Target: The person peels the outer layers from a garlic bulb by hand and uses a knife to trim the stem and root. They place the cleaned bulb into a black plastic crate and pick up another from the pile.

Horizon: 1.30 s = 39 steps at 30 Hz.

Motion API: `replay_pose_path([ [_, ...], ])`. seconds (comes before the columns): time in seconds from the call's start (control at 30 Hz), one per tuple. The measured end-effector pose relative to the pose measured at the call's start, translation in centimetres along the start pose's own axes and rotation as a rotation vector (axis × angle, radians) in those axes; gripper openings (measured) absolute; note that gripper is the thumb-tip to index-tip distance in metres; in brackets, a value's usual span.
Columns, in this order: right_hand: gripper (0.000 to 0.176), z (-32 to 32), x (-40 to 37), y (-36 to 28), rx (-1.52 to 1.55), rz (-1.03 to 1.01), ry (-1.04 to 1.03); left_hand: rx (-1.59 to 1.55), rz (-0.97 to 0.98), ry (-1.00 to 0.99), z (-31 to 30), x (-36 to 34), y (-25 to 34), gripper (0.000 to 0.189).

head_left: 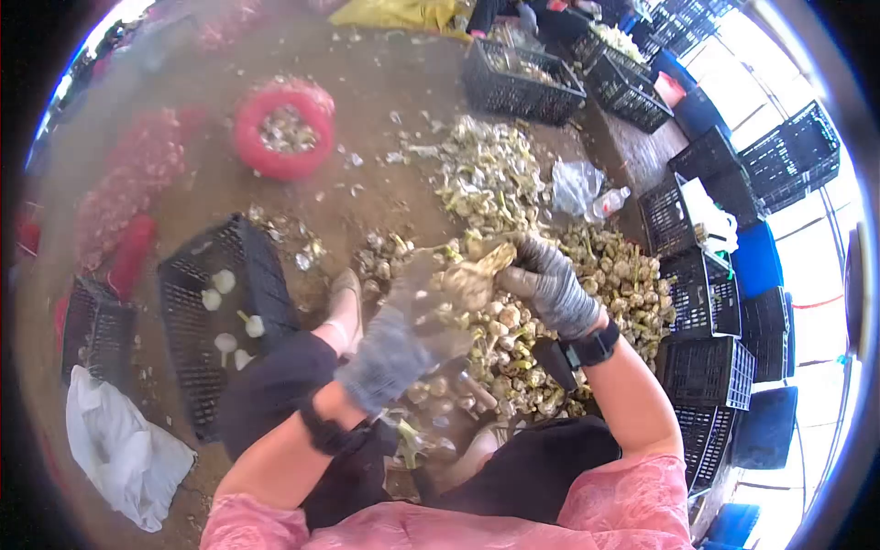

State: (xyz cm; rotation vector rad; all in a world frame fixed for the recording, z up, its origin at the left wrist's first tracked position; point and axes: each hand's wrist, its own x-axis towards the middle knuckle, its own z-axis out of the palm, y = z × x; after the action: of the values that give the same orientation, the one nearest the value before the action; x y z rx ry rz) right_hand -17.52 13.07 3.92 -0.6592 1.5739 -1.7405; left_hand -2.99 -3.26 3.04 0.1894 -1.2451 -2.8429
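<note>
A garlic bulb (pixel 469 284) with dry outer skin and a thick stem is held up between my two grey-gloved hands. My left hand (pixel 390 353), smeared by motion at the fingers, closes on the bulb's left side. On the right, my right hand (pixel 555 289) pinches the stem end with thumb and fingers. Below and behind them spreads a big heap of unpeeled garlic (pixel 513 339). A black crate (pixel 197 339) to my left holds several white, trimmed bulbs (pixel 223 281).
A pile of garlic trimmings (pixel 490 174) lies ahead, beside a plastic bag (pixel 575 186) and a bottle (pixel 609 203). Further left is a pink mesh sack (pixel 246 137) of garlic. Black crates (pixel 701 371) line the right side. A white sack (pixel 119 449) lies at left.
</note>
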Motion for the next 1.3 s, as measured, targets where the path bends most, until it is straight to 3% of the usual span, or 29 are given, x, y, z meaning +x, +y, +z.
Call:
replay_pose_path([
  [0.03, 0.035, 2.5, -0.4, -2.3, -0.043, -0.031, -0.105, -0.020, 0.028, -0.023, -0.1, 0.0, -0.2, 0.079],
  [0.13, 0.033, 6.5, -1.9, -3.7, -0.014, 0.025, 0.075, -0.031, 0.106, -0.114, 0.2, -0.8, 1.0, 0.071],
  [0.2, 0.034, 8.3, -2.9, -4.0, -0.057, -0.003, 0.122, 0.386, 0.213, 0.039, 0.7, -1.8, 2.1, 0.059],
  [0.23, 0.035, 9.4, -3.3, -4.2, -0.091, -0.022, 0.158, 0.378, 0.223, 0.031, 0.5, -2.1, 2.1, 0.059],
  [0.3, 0.033, 11.7, -3.9, -4.0, -0.040, -0.129, 0.219, 0.764, 0.477, 0.098, -0.2, -2.7, 1.8, 0.056],
  [0.37, 0.031, 12.4, -3.6, -3.7, -0.235, -0.111, 0.254, 0.600, 0.471, 0.123, 0.1, -3.5, 2.2, 0.058],
  [0.43, 0.026, 12.6, -3.3, -3.7, -0.209, -0.099, 0.213, 0.792, 0.492, 0.205, -0.8, -3.5, 2.2, 0.056],
  [0.5, 0.021, 12.4, -2.8, -3.9, -0.392, -0.113, 0.201, 0.907, 0.519, 0.233, -1.2, -3.7, 2.6, 0.057],
  [0.77, 0.023, 9.8, -5.1, -4.8, -0.412, -0.157, 0.094, 0.973, 0.509, 0.124, 0.0, -3.5, 2.3, 0.060],
  [0.87, 0.018, 9.6, -6.8, -6.5, -0.547, -0.147, 0.136, 1.123, 0.571, 0.088, 1.2, -3.5, 2.0, 0.060],
  [0.9, 0.015, 9.2, -7.2, -6.4, -0.630, -0.133, 0.149, 1.126, 0.563, 0.083, 1.5, -3.4, 1.6, 0.060],
  [0.97, 0.014, 8.1, -7.7, -4.6, -0.519, -0.100, 0.193, 0.683, 0.456, 0.027, 2.0, -3.2, 0.8, 0.061],
  [1.03, 0.014, 7.4, -8.1, -4.0, -0.622, -0.144, 0.265, 0.676, 0.351, -0.003, 2.2, -3.2, 0.8, 0.063],
  [1.1, 0.012, 6.7, -8.7, -3.8, -0.550, -0.138, 0.258, 0.563, 0.357, -0.091, 2.0, -2.7, -0.2, 0.066],
  [1.17, 0.008, 6.1, -8.7, -3.0, -0.245, -0.221, 0.275, 0.156, 0.111, -0.077, 5.0, -3.5, 1.5, 0.068],
  [1.2, 0.008, 6.5, -8.6, -3.2, -0.117, -0.154, 0.297, 0.283, 0.152, -0.020, 5.1, -3.3, 1.3, 0.068],
  [1.23, 0.008, 6.5, -8.6, -3.6, -0.101, -0.147, 0.297, 0.627, 0.296, -0.015, 4.1, -3.0, 0.7, 0.068],
  [1.27, 0.010, 6.6, -8.5, -4.2, -0.353, -0.107, 0.289, 0.967, 0.447, 0.041, 3.1, -2.6, 0.1, 0.068],
  [1.3, 0.012, 6.6, -8.4, -4.4, -0.607, -0.066, 0.274, 0.975, 0.430, 0.044, 3.0, -2.5, -0.1, 0.068],
])
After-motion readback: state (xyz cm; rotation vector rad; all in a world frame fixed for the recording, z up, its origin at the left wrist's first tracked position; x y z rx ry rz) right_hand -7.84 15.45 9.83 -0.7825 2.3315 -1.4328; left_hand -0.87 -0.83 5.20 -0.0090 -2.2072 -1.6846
